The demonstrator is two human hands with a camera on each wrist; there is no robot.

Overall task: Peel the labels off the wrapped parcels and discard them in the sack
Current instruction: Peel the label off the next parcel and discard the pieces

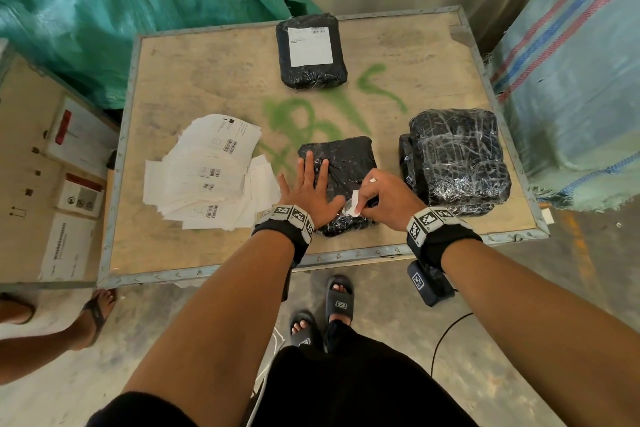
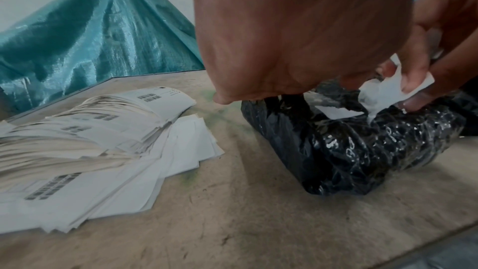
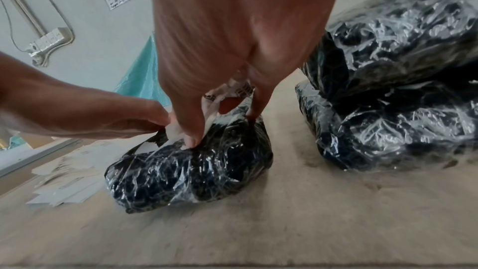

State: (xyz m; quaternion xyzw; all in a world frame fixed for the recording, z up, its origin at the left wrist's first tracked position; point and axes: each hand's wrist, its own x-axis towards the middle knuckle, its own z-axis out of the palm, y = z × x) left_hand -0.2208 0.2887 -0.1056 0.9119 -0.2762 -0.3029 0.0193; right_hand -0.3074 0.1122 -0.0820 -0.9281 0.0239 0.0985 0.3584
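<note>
- The near parcel (image 1: 341, 180) lies at the front middle of the wooden table (image 1: 214, 55): a soft, lumpy black bundle under crinkled clear film, likely slippery and yielding.
- The left hand (image 1: 308, 191) lies flat on it, fingers straight and spread, pinning it down.
- The right hand (image 1: 384, 198) pinches the white label (image 1: 355, 204), thumb and fingers curled round its lifted, crumpled end; the rest is stuck to the film.
- The label looks like thin paper that tears easily; judging by that, grip close to the peel line and pull low.
- 1 far parcel (image 1: 311, 50) keeps its label; 2 stacked parcels (image 1: 457, 159) on the right show none.
- Loose flat sheets (image 1: 207, 177) are heaped on the left.
</note>
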